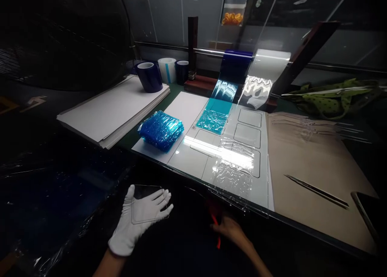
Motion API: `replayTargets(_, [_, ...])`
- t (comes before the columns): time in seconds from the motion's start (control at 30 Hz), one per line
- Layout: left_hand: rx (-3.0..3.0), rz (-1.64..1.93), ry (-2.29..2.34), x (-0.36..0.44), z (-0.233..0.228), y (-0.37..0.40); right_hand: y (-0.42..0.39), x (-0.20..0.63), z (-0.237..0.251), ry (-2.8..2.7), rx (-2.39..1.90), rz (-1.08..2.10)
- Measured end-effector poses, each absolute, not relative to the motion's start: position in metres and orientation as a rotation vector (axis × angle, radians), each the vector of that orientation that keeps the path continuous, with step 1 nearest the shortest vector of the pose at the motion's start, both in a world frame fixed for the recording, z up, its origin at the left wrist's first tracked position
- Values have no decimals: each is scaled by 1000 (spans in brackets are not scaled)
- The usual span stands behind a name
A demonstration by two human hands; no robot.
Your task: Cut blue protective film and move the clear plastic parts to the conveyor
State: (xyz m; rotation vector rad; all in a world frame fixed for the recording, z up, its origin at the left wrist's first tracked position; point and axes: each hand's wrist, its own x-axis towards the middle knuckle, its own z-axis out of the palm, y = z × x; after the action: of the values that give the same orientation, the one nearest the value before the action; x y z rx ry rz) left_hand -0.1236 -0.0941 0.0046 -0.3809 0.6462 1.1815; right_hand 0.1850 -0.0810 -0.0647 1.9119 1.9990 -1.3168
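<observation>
My left hand [139, 214], in a white glove, is palm up with its fingers stretched under a thin clear rectangular pane [148, 206]. The thumb is at the pane's left edge. Below the table's front edge, my bare right hand [228, 228] is closed on a slim red object [217, 228]; darkness hides its kind. Blue film [213, 116] runs from a roll down onto a clear board [199, 166] with outlined rectangles. A clear film strip [256, 87] hangs beside it. Left on the board sits a stack of shiny blue film pieces [161, 130].
White sheets [111, 108] are piled at the left, carrying a dark blue roll [148, 77]; more rolls stand behind. Tweezers [316, 191] lie on brown card [302, 160] at the right, near a dark-edged object [365, 212]. A wooden rack [311, 47] bears the film rolls.
</observation>
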Motion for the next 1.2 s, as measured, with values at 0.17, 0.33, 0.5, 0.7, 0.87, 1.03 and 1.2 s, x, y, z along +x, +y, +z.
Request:
replayTargets(0.17, [-498,1228,931,-123,-22,-82,-117,215,-40,2313,1829,-1044])
replayTargets(0.33, [-558,1244,1035,-122,-50,-74,-152,219,-26,2634,1820,-332])
replayTargets(0.5, [-596,1265,1054,-120,-58,-78,-149,208,-21,2650,1784,-75])
replayTargets(0.7, [-621,1279,1022,-118,-59,-81,-146,206,-26,2704,1657,-214])
replayTargets(0.87, [-622,1292,1023,-122,-60,-81,-147,193,-17,2480,1743,-234])
replayTargets(1.03, [-614,1277,1052,-125,-55,-81,-134,192,-20,2329,1745,-434])
replayTargets(1.2, [-503,1274,1082,-129,-24,-89,-101,189,-30,2255,1955,-612])
